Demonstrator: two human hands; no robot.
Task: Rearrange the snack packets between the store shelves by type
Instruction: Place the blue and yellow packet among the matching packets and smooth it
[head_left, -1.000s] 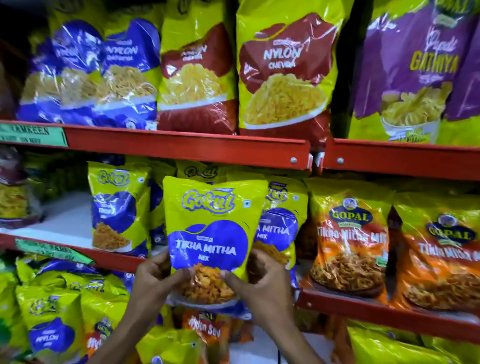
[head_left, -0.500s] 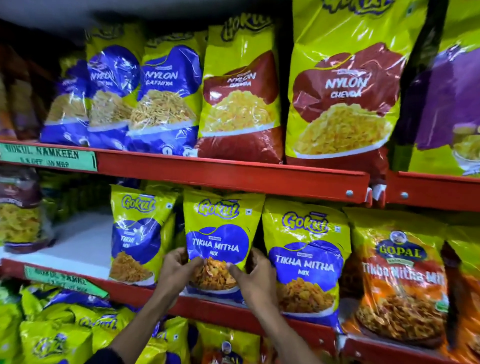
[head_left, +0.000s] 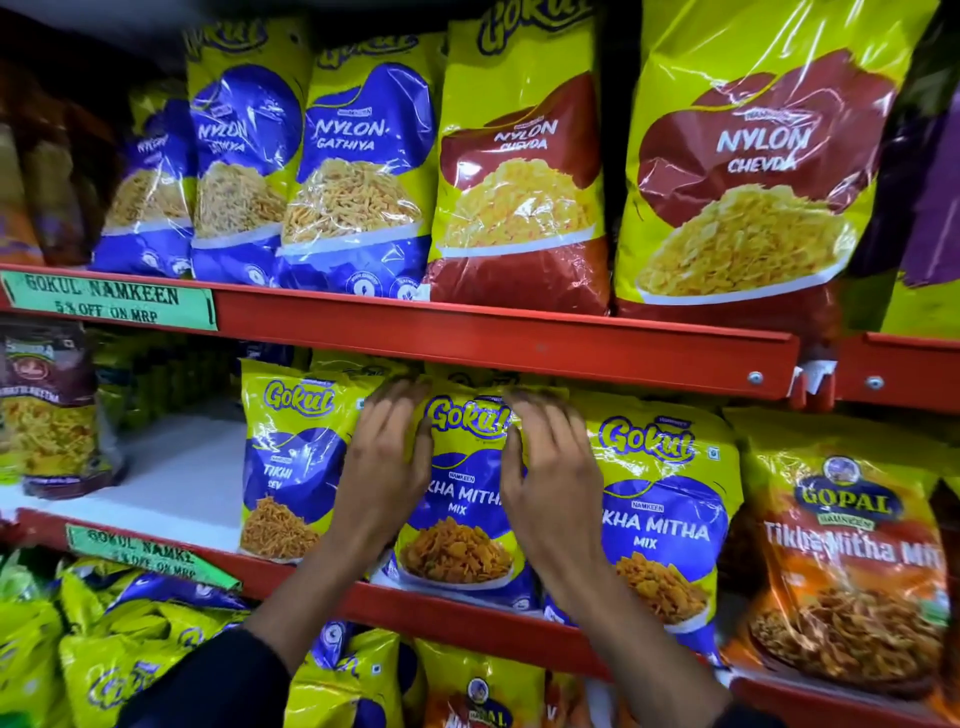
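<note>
A yellow and blue Gokul Tikha Mitha Mix packet (head_left: 457, 525) stands upright on the middle red shelf (head_left: 467, 618). My left hand (head_left: 384, 467) grips its upper left edge and my right hand (head_left: 550, 478) its upper right edge, thumbs on the front near the logo. A second Tikha Mitha Mix packet (head_left: 670, 519) stands touching it on the right. A Gokul Tikhi Sev packet (head_left: 285, 467) stands on its left, partly behind my left hand.
Orange Gopal Tikha Mitha packets (head_left: 841, 571) fill the right of the shelf. Bare white shelf board (head_left: 171, 467) and a dark maroon packet (head_left: 47, 410) lie to the left. The upper shelf (head_left: 519, 338) carries Nylon Gathiya (head_left: 358, 171) and Nylon Chevda (head_left: 524, 192) packets. Yellow packets (head_left: 130, 649) crowd below.
The packet went from in front of the shelf back onto it, between the Tikhi Sev and the other Tikha Mitha Mix. Both hands slid from its bottom up to its top edges.
</note>
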